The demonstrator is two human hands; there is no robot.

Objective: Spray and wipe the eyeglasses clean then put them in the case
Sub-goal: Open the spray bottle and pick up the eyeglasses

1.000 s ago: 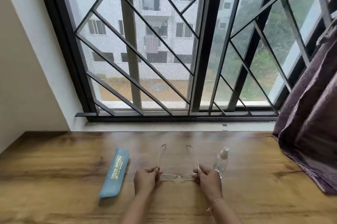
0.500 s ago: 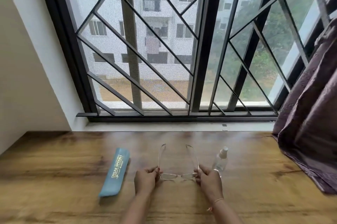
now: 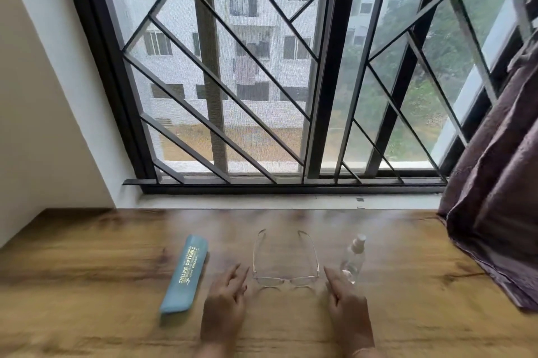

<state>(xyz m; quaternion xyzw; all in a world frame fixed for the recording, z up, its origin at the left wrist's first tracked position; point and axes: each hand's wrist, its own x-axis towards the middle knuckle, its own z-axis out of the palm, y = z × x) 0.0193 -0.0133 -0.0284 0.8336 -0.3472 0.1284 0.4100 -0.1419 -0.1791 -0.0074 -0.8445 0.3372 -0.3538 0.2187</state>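
Note:
Clear-framed eyeglasses (image 3: pixel 285 280) lie on the wooden table (image 3: pixel 407 314) with both arms unfolded and pointing toward the window. My left hand (image 3: pixel 225 303) rests just left of the frame, fingers apart, holding nothing. My right hand (image 3: pixel 348 306) sits just right of the frame, fingers spread, also apart from the glasses. A small clear spray bottle (image 3: pixel 353 258) stands beside my right hand's fingertips. A slim blue eyeglass case (image 3: pixel 186 273) with gold lettering lies shut to the left of my left hand.
A barred window (image 3: pixel 291 81) runs along the table's far edge above a white sill. A dark purple curtain (image 3: pixel 500 197) hangs at the right and drapes onto the table's right end. A white wall closes the left side.
Both hands have let go of the eyeglasses' corners and pulled back slightly toward me. The glasses now lie free on the table.

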